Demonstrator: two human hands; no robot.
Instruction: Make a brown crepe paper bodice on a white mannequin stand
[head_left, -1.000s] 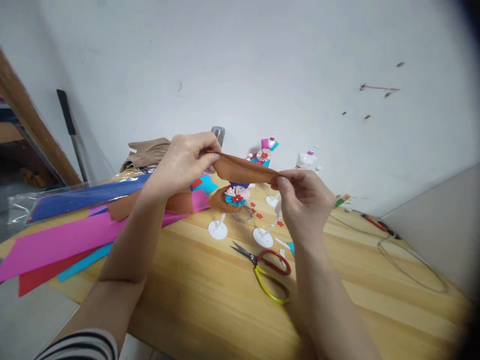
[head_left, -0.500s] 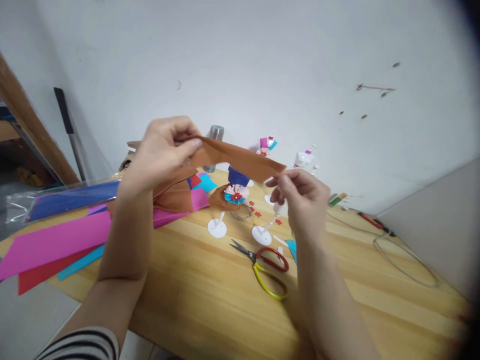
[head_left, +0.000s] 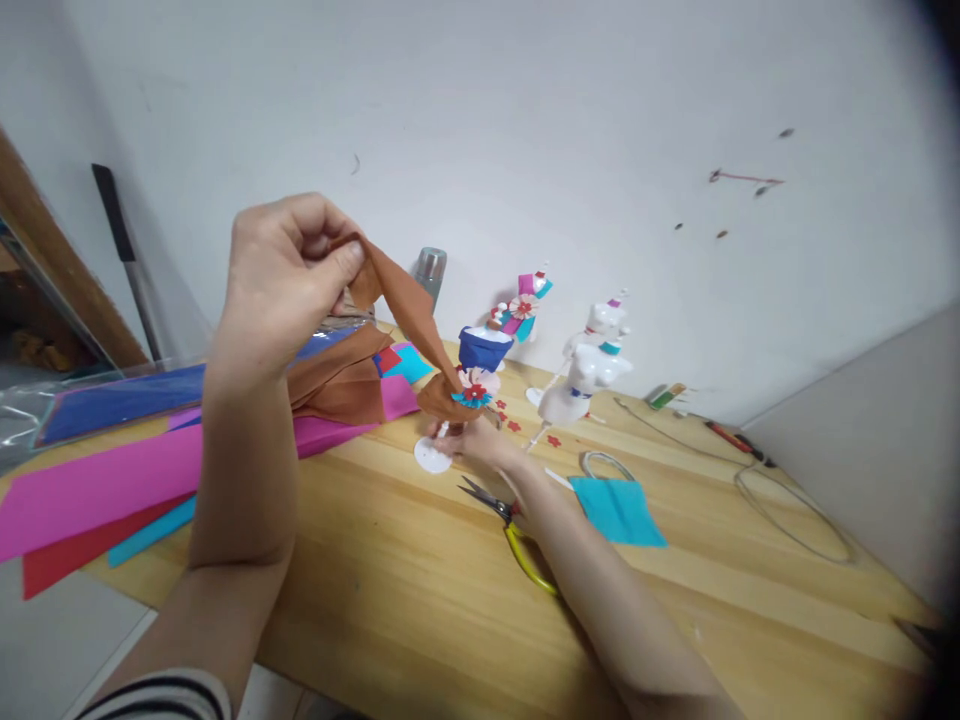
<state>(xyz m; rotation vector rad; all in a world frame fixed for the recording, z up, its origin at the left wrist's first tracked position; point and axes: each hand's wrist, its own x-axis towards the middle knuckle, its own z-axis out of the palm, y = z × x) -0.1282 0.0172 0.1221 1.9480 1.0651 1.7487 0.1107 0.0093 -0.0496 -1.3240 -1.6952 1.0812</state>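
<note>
My left hand (head_left: 281, 270) is raised above the table and pinches the top end of a brown paper strip (head_left: 401, 305). The strip hangs down to the right, onto a small doll figure (head_left: 476, 375) with a blue bodice, a paper flower and a brown skirt. The doll stands on a white round base (head_left: 431, 457). My right hand (head_left: 472, 440) reaches low under the skirt, and its fingers close around the doll's thin stem just above the base. The fingertips are partly hidden by the skirt.
Scissors (head_left: 525, 555) with a yellow handle lie half under my right forearm. A teal paper piece (head_left: 619, 510) lies to the right. White doll forms (head_left: 589, 375), a decorated doll (head_left: 521, 315) and a metal cylinder (head_left: 431, 270) stand behind. Coloured sheets (head_left: 112, 480) cover the left. A wire loop (head_left: 795, 510) lies at the right.
My right hand let go of the strip's right end and dropped to the doll's stem. My left hand rose and moved left, so the strip now hangs steeply.
</note>
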